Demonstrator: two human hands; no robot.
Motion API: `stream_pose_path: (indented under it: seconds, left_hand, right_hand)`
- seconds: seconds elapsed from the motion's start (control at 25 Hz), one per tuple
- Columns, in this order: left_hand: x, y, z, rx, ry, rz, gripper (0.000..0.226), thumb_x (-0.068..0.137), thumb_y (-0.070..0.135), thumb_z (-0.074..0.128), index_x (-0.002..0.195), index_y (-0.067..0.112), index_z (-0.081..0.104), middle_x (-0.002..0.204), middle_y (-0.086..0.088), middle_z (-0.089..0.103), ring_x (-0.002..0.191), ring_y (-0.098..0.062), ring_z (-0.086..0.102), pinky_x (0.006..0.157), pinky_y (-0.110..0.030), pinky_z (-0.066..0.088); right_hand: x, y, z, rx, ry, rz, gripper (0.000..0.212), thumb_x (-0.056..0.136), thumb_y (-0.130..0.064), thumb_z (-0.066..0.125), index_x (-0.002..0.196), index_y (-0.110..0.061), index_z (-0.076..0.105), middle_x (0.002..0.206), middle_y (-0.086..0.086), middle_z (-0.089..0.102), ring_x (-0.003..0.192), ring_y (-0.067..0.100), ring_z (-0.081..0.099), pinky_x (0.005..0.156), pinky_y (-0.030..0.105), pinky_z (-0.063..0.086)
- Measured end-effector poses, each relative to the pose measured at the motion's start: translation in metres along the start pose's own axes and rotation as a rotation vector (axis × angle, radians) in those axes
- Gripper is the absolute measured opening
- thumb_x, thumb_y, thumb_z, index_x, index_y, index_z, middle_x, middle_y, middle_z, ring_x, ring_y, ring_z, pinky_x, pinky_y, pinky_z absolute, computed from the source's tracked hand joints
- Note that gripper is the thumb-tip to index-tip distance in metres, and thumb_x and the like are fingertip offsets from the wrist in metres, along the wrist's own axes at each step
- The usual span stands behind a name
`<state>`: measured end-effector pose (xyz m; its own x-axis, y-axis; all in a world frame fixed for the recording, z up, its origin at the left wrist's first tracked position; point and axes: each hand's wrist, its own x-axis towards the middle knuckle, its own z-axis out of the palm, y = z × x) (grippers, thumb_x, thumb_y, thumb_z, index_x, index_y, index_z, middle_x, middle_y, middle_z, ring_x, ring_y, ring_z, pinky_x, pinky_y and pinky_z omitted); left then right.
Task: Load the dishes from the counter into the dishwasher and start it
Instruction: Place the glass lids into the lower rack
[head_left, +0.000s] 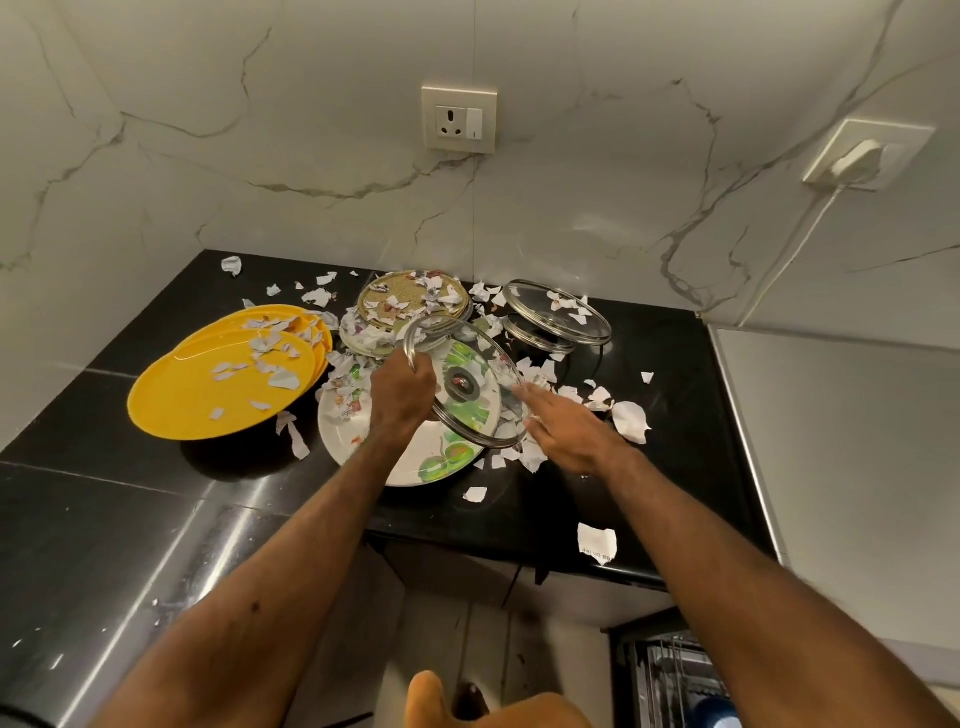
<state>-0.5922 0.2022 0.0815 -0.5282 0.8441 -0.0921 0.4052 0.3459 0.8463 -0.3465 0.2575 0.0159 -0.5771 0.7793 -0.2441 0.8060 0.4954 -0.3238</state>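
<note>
My left hand (401, 391) grips the steel rim of a glass lid (467, 382), tilted above a white plate with green fruit print (415, 462). My right hand (566, 428) reaches with straight fingers to the lid's right edge, brushing at the torn paper there. A stack of yellow plates (218, 384) lies to the left, strewn with paper scraps. Behind sit patterned plates (410, 304) and two more glass lids (558, 317). The open dishwasher rack (675, 680) shows at the bottom right.
Torn paper scraps (631, 421) litter the black counter (104, 499). The marble wall behind carries a socket (458, 120) and a plugged-in adapter with a cord (860, 156). A grey surface (841, 441) adjoins the counter on the right.
</note>
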Motion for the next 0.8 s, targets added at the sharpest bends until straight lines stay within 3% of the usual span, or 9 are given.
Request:
stream_pose_path:
  seconds: [0.12,0.24,0.28,0.36,0.4,0.48,0.56,0.8]
  left_hand:
    - [-0.001,0.001,0.006,-0.015,-0.021,0.041,0.023,0.102,0.027,0.043,0.085,0.018,0.055,0.081,-0.012,0.072,0.067,-0.027,0.074,0.059,-0.052,0.062]
    - [-0.003,0.001,0.011,-0.095,-0.036,-0.028,0.027,0.101,0.027,0.042,0.083,0.013,0.056,0.081,-0.013,0.074,0.068,-0.028,0.075,0.063,-0.051,0.063]
    - [-0.004,0.001,0.013,-0.15,-0.042,-0.074,0.027,0.101,0.026,0.042,0.086,0.011,0.058,0.081,-0.013,0.074,0.07,-0.029,0.075,0.064,-0.05,0.064]
    - [-0.004,-0.004,0.02,-0.281,-0.073,-0.174,0.027,0.102,0.024,0.043,0.097,0.005,0.061,0.082,-0.013,0.076,0.074,-0.033,0.076,0.066,-0.048,0.065]
    - [-0.006,-0.005,0.024,-0.336,-0.105,-0.202,0.027,0.102,0.023,0.042,0.103,0.003,0.061,0.083,-0.013,0.077,0.075,-0.035,0.076,0.068,-0.049,0.065]
    - [-0.011,-0.006,0.037,-0.41,-0.193,-0.221,0.027,0.103,0.02,0.041,0.109,0.001,0.06,0.087,-0.013,0.078,0.077,-0.035,0.077,0.071,-0.047,0.064]
    - [-0.019,-0.003,0.052,-0.447,-0.272,-0.232,0.028,0.103,0.018,0.041,0.109,0.0,0.061,0.091,-0.012,0.079,0.079,-0.032,0.076,0.068,-0.04,0.061]
    - [-0.043,0.022,0.105,-0.384,-0.516,-0.249,0.034,0.105,0.029,0.046,0.104,0.002,0.066,0.092,-0.011,0.08,0.072,-0.019,0.071,0.063,-0.029,0.052]
  right_hand:
    - [-0.004,0.002,0.007,-0.057,0.02,0.083,0.061,0.11,-0.055,0.019,0.166,-0.033,0.013,0.175,0.0,0.001,0.16,0.023,0.011,0.13,0.052,0.012]
    - [-0.004,0.004,0.005,0.154,0.147,0.303,0.076,0.107,-0.062,0.027,0.167,-0.027,-0.003,0.175,0.003,-0.004,0.159,0.028,0.018,0.127,0.055,0.022]
    - [-0.003,0.006,0.002,0.279,0.166,0.366,0.081,0.104,-0.067,0.032,0.167,-0.027,-0.001,0.175,0.007,0.007,0.156,0.03,0.028,0.124,0.056,0.029]
    - [-0.003,0.01,-0.01,0.692,0.143,0.473,0.087,0.097,-0.077,0.039,0.162,-0.021,0.028,0.156,0.016,0.05,0.13,0.031,0.062,0.103,0.051,0.054]
    - [-0.006,0.011,-0.016,0.916,0.119,0.478,0.079,0.099,-0.073,0.044,0.151,-0.015,0.045,0.134,0.016,0.069,0.105,0.028,0.075,0.083,0.042,0.06]
    - [-0.017,0.017,-0.022,1.135,0.207,0.437,0.046,0.107,-0.045,0.053,0.133,-0.008,0.059,0.098,0.011,0.08,0.068,0.02,0.073,0.058,0.03,0.052]
    - [-0.032,0.021,-0.025,1.17,0.391,0.445,0.026,0.107,-0.026,0.054,0.127,-0.011,0.062,0.086,0.008,0.079,0.062,0.019,0.068,0.054,0.029,0.05]
    - [-0.094,0.068,-0.012,1.183,0.677,0.537,0.023,0.107,-0.034,0.051,0.109,-0.019,0.068,0.078,0.009,0.076,0.06,0.014,0.066,0.057,0.029,0.049]
